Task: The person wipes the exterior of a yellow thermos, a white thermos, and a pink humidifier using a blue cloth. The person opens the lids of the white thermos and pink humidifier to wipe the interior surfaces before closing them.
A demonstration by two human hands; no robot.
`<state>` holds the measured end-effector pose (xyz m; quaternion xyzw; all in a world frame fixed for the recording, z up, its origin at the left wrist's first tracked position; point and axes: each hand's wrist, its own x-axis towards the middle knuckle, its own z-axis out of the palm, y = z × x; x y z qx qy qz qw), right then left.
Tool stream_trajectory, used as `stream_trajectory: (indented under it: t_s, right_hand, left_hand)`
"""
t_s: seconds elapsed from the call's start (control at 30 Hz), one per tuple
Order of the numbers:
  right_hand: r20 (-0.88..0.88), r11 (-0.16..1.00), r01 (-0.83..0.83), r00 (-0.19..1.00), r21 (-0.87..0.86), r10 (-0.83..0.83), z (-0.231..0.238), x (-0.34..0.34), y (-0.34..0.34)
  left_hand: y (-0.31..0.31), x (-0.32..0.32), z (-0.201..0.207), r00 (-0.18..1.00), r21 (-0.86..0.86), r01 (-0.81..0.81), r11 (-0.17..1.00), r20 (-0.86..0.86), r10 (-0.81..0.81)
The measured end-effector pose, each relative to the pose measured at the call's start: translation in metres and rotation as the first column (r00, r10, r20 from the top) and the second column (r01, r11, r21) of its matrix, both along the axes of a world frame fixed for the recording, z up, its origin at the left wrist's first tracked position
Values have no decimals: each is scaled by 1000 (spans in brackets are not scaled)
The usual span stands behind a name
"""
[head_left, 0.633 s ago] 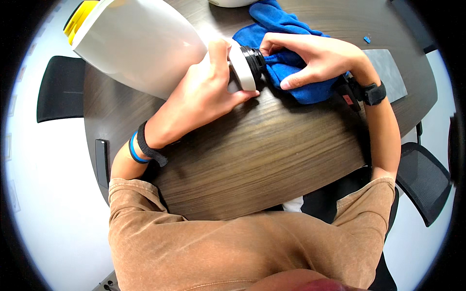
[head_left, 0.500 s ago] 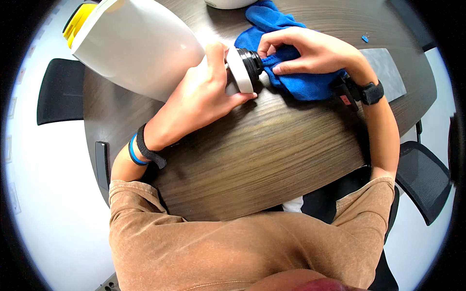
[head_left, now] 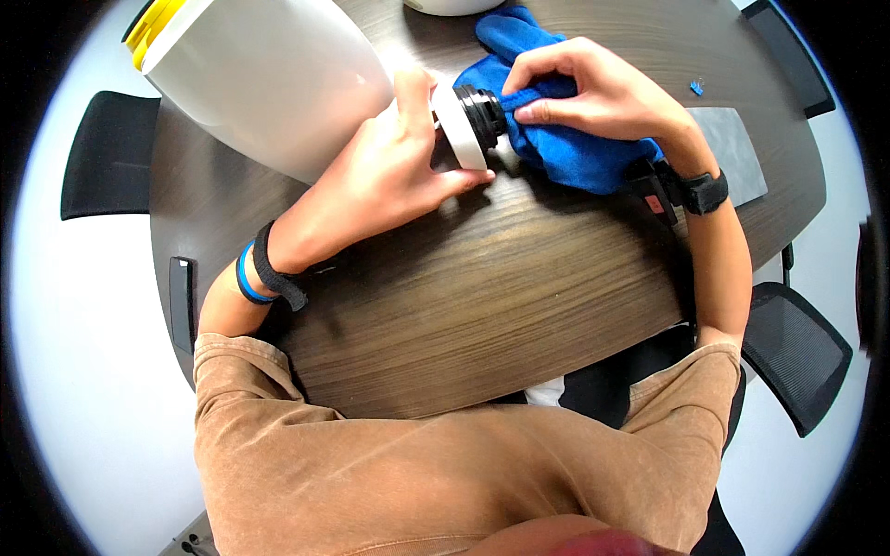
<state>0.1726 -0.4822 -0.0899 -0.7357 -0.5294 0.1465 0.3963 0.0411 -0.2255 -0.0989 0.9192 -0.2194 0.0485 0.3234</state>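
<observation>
My left hand (head_left: 371, 181) is closed around a round white lid-like part (head_left: 458, 128) with a stepped black end (head_left: 484, 115); its exact kind is unclear. The black end points right, toward my right hand (head_left: 607, 100). Between the thumb and fingers of that hand is pinched a fold of blue cloth (head_left: 579, 162), right up against the black end. The rest of the cloth lies bunched on the table beneath and behind my fingers. Just left of my left hand stands a large glossy white container (head_left: 269, 83) with a yellow-and-black top (head_left: 153, 32).
Part of another white object (head_left: 454, 6) shows at the top edge. A grey flat sheet (head_left: 732, 153) and a small blue scrap (head_left: 695, 89) lie on the right of the wooden table (head_left: 482, 306). A dark slim device (head_left: 182, 301) rests by the left edge. Black chairs (head_left: 109, 157) surround the table.
The view has shifted slightly. My right hand and the pinched cloth have moved a little up along the black end; my left hand keeps its hold on the lid-like part.
</observation>
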Motion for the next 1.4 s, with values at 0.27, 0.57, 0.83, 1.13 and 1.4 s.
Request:
stream_trajectory:
  t_s: [0.27,0.57,0.83,1.13,1.4]
  right_hand:
    - [42,994,36,999,-99,-32,5,-3,4]
    - [-3,989,-26,1000,-143,25,10,-3,0]
    - [-75,999,35,996,-41,-38,8,-2,3]
    - [-8,997,-32,999,-69,31,4,2,-2]
    - [-49,986,-114,993,-124,109,13,-1,-6]
  left_hand:
    - [4,-1,-3,992,58,67,996,104,-72]
    - [2,-6,-2,997,59,42,997,65,-46]
    - [3,-4,-4,996,37,64,997,60,-66]
    - [0,-3,-8,992,58,66,996,101,-72]
    - [-3,-8,3,997,96,69,993,17,-71]
